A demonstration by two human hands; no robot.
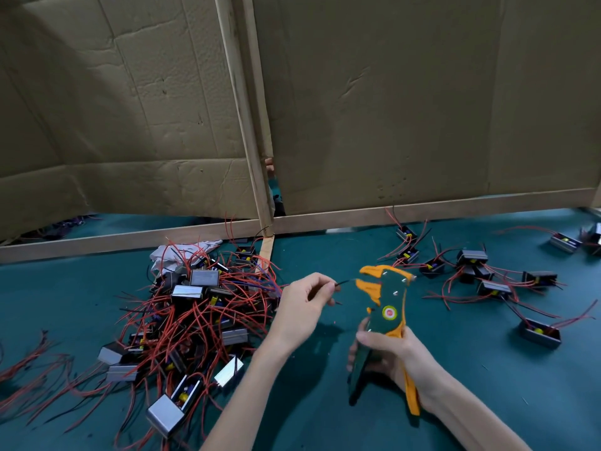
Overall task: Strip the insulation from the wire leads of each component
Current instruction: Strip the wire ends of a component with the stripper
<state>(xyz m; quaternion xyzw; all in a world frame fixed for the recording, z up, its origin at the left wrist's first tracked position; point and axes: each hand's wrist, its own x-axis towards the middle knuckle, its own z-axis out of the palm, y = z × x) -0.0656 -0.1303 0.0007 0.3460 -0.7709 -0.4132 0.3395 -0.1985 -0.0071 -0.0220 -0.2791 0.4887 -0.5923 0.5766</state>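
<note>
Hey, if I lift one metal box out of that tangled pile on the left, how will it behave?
Likely not cleanly: the red leads in the pile cross over each other, so neighbours would probably drag along. The leads curve and droop, so they seem floppy. A metal box has flat faces, so it should rest without rolling.

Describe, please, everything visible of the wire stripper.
The wire stripper is pistol-shaped, dark green with orange jaws and handle trim and a round red-and-green pivot. Its jaws stand open, pointing up and left. The right hand grips its handles above the teal table; a black wire lead pinched by the left hand ends beside the jaws.
</note>
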